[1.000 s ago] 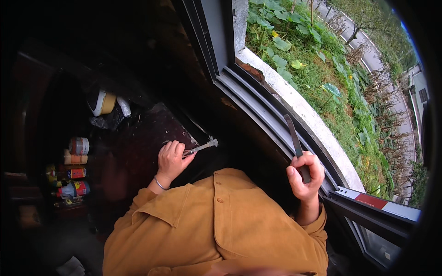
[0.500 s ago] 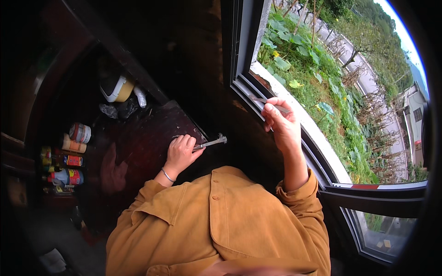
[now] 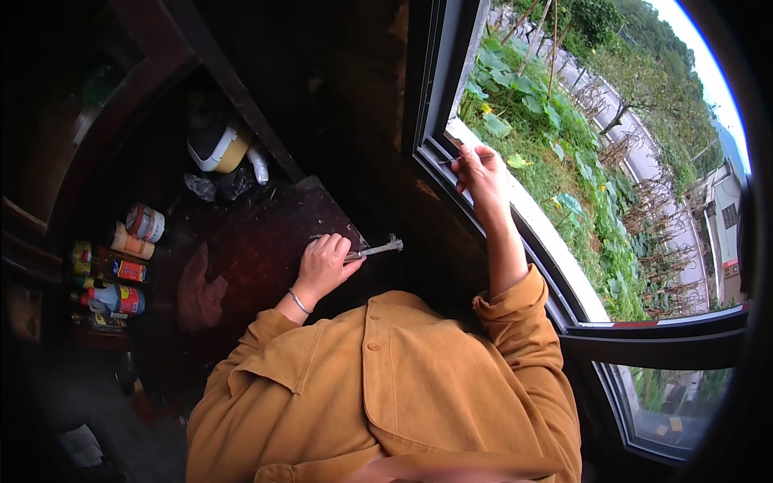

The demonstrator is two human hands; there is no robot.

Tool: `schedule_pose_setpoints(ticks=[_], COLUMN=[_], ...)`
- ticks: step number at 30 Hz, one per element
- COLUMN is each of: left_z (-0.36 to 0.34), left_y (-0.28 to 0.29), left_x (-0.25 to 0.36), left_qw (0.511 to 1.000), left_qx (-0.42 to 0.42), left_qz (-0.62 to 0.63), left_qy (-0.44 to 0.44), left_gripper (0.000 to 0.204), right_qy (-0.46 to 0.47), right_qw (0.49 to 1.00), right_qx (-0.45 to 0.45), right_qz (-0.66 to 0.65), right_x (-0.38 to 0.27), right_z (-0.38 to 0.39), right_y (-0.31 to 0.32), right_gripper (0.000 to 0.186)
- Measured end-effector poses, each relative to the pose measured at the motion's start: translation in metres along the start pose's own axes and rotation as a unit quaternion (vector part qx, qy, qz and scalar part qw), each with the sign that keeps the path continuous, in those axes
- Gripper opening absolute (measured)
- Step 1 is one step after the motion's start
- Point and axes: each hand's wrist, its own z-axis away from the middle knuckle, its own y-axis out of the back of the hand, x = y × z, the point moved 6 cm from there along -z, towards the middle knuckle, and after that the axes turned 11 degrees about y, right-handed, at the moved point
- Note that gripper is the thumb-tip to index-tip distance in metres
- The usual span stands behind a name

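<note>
My left hand (image 3: 324,262) is closed around a thin pale brush (image 3: 377,249) with a frayed, whitish end that points right. This hand is above the corner of the dark red table. At the window, my right hand (image 3: 483,173) pinches a thin dark tool (image 3: 448,161) between thumb and fingertips. Its tip is at the lower track of the dark window frame (image 3: 430,145); whether it touches the track I cannot tell. My fingers hide most of the tool, so its exact kind does not show.
On the dark red table (image 3: 258,229) lie a reddish cloth (image 3: 201,290) and several jars and bottles (image 3: 121,299) at the left. A yellow-and-white container (image 3: 219,149) and plastic bags (image 3: 217,187) are at its far side. Beyond the window are plants and a road.
My right hand has moved farther along the window track, away from me, with the thin tool. My left hand keeps its hold on the brush. The view has shifted slightly.
</note>
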Motion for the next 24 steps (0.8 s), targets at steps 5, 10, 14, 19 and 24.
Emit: schedule_pose_setpoints(ticks=[5, 10, 14, 19, 24], left_z=[0.0, 0.0, 0.001, 0.001, 0.0], left_y=[0.0, 0.0, -0.001, 0.0, 0.0], left_x=[0.0, 0.001, 0.0, 0.001, 0.002], left_qw=[1.0, 1.0, 1.0, 1.0, 1.0], left_qx=[0.005, 0.005, 0.006, 0.008, 0.009], left_qz=[0.006, 0.004, -0.001, 0.0, -0.001], left_qy=[0.005, 0.006, 0.004, 0.008, 0.003], left_gripper=[0.033, 0.033, 0.033, 0.032, 0.032], right_qy=[-0.002, 0.01, 0.007, 0.03, 0.05], right_qw=[1.0, 0.998, 0.997, 0.995, 0.992], right_qx=[-0.01, 0.01, 0.011, -0.028, -0.038], right_qz=[-0.014, -0.057, -0.079, -0.093, -0.107], right_x=[0.015, 0.02, 0.023, 0.022, 0.01], right_z=[-0.02, -0.028, -0.026, -0.02, -0.014], right_y=[-0.006, -0.014, -0.014, -0.016, -0.016], right_gripper=[0.023, 0.017, 0.017, 0.017, 0.016])
